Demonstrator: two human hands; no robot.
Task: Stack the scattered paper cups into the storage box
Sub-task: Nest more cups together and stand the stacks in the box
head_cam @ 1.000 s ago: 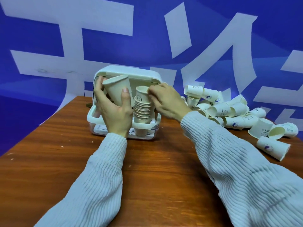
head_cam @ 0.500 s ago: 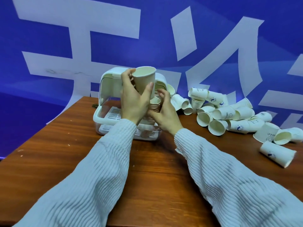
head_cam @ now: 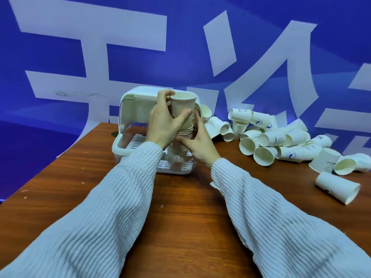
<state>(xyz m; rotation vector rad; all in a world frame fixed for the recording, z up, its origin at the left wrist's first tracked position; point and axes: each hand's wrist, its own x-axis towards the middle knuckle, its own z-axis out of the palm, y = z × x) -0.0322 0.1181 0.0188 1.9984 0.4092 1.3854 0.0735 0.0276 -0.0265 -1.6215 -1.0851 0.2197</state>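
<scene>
Paper cup (head_cam: 183, 106) upright, gripped between left hand (head_cam: 163, 123) fingers and thumb, directly above cup stack (head_cam: 185, 135) in storage box (head_cam: 128, 143); right hand (head_cam: 198, 144) fingers curl round stack

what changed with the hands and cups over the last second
The left hand carried its paper cup from beside the stack to above it. The right hand slid from the stack's top to its side. The storage box and loose cups stayed put.
</scene>
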